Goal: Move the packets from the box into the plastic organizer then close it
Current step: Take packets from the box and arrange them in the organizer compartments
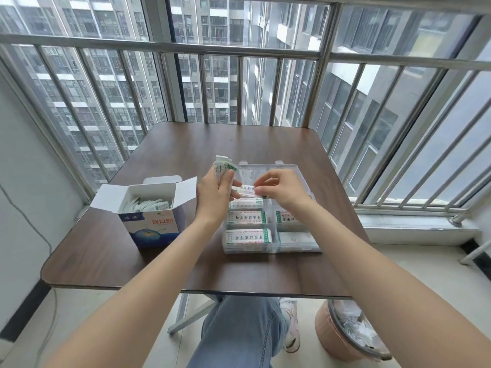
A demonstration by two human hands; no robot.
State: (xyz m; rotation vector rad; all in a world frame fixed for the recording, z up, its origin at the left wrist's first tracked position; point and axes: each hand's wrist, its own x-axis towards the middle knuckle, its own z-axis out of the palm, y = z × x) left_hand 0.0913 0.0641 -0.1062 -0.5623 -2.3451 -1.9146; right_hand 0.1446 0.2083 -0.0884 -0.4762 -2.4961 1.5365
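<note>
An open blue-and-white cardboard box (151, 216) stands on the left of the brown table, with several white packets (144, 204) inside. To its right lies the clear plastic organizer (300, 247), lid open toward the window, several compartments holding stacked packets (247, 236). My left hand (215, 193) grips a fanned bundle of packets (224, 167) above the organizer's left side. My right hand (281, 188) pinches one end of a single packet (245, 189) whose other end sits at my left fingers, just over the upper compartments.
The brown table (186, 144) stands against a window railing (239, 49). A pink waste bin (348, 333) with a plastic liner stands on the floor at the lower right. My legs in jeans show under the table's front edge.
</note>
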